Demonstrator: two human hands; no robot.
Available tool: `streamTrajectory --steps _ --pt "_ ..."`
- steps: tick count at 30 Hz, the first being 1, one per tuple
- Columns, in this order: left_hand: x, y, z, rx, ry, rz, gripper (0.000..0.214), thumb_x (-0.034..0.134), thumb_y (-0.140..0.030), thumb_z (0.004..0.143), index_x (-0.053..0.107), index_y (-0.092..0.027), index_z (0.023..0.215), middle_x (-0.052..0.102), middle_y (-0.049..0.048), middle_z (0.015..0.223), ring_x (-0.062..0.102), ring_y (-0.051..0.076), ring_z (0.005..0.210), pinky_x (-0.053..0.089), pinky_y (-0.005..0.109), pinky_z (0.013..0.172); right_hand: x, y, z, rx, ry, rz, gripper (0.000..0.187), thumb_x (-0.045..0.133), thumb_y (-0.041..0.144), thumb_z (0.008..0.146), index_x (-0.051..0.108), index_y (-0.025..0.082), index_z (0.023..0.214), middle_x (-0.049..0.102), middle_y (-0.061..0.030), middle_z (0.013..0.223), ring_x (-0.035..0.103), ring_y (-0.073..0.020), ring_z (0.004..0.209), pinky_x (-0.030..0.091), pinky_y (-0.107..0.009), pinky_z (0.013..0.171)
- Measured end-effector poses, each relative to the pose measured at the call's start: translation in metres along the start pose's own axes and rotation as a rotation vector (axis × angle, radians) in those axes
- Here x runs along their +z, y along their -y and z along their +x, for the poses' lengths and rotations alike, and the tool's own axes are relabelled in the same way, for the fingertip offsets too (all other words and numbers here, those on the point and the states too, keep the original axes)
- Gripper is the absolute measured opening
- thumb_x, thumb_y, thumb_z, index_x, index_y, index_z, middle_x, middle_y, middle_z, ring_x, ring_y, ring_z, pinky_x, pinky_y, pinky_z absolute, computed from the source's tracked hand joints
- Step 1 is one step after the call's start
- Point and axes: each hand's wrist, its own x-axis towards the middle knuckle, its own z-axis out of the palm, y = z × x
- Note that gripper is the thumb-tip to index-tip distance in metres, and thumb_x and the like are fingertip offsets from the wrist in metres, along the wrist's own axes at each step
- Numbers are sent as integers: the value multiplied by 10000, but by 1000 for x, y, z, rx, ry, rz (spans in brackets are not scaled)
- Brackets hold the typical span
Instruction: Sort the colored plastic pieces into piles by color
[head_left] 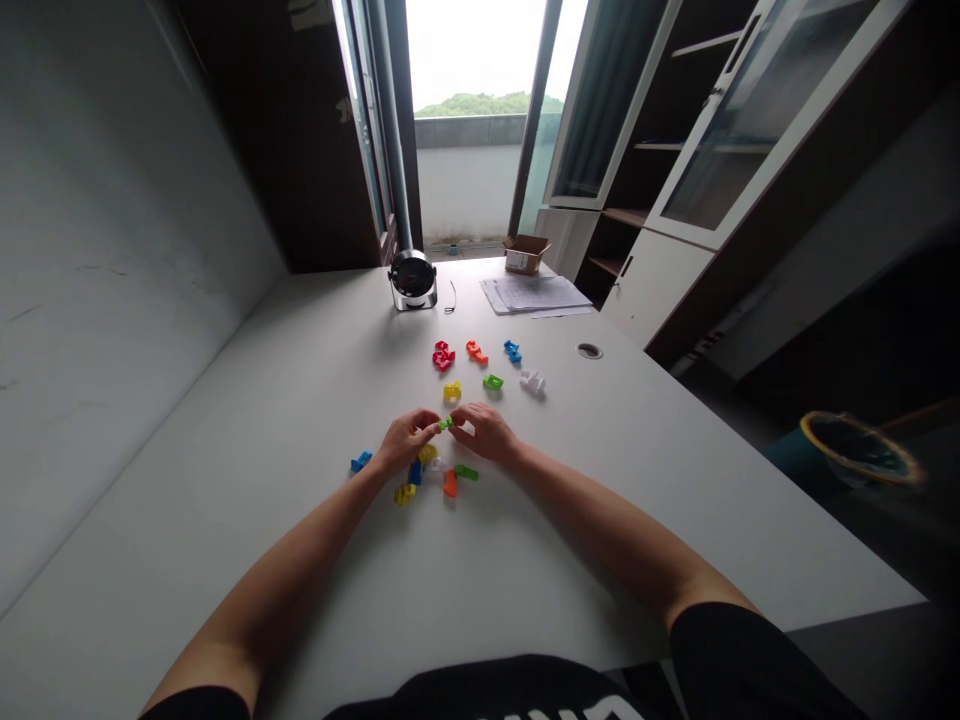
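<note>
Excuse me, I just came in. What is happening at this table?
A person's left hand and right hand hold a small bright green plastic-looking piece over a white table. Beyond the hands, small red, orange, blue, yellow, green and white plastic-looking pieces lie apart by colour; nearer the person, more pieces in mixed colours lie loosely scattered.

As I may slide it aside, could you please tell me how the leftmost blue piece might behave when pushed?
The leftmost blue piece would probably slide rather than roll, given its angular outline. It looks light, being smaller than the left hand. Its crisp edges suggest stiffness.
</note>
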Motion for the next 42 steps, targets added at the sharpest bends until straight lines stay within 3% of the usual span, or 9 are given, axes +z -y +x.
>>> streamTrajectory --steps 3,9,14,20,27,31,37,42 --pt "1 4 2 -18 -7 -44 347 588 -484 881 708 -185 1007 735 48 943 645 149 837 504 236 742 1 3 -1 -1 -5 -11 101 617 310 929 621 212 949 688 -22 836 636 -157 776 472 -290 774" --pt "3 10 4 -55 -6 -185 410 575 -516 887 693 -160 1054 735 69 933 682 170 880 536 266 812 0 4 -2 -3 -39 1 340 662 332 912 555 239 1221 709 -18 910 653 -151 753 480 -307 793" --pt "3 9 4 -80 23 -205 416 547 -527 899 694 -155 1013 733 70 898 695 174 861 540 258 774 -1 2 -1 -25 -30 11 291 684 375 897 599 230 1134 701 -15 859 662 -165 799 473 -304 795" --pt "3 6 2 -24 7 -135 429 618 -509 865 677 -167 1117 730 78 1026 673 165 909 538 255 798 -1 3 0 28 -47 -1 228 706 372 858 596 212 977 686 -7 817 635 -152 733 451 -284 734" --pt "4 7 1 -7 14 -104 364 587 -490 888 685 -177 1047 716 52 952 637 146 849 511 232 764 -3 2 1 18 -33 -5 287 656 478 909 600 201 861 681 -12 778 622 -144 717 435 -280 736" --pt "4 9 1 -13 40 -148 351 578 -485 896 669 -172 1028 699 43 901 637 143 835 504 226 754 -5 3 0 15 -11 -15 288 641 482 923 624 196 899 692 -21 802 621 -141 727 428 -275 749" --pt "3 8 1 -13 58 -146 365 569 -494 899 662 -162 1020 689 43 875 633 143 822 494 220 744 -5 2 -1 10 0 -6 296 629 455 941 630 214 1111 699 -21 850 629 -143 774 423 -273 792" --pt "1 3 -1 -11 91 -70 386 545 -511 909 678 -168 1027 699 40 893 619 137 795 476 210 710 -3 -3 -1 -34 21 -40 280 605 460 955 637 193 878 680 -25 797 596 -139 737 410 -275 777"
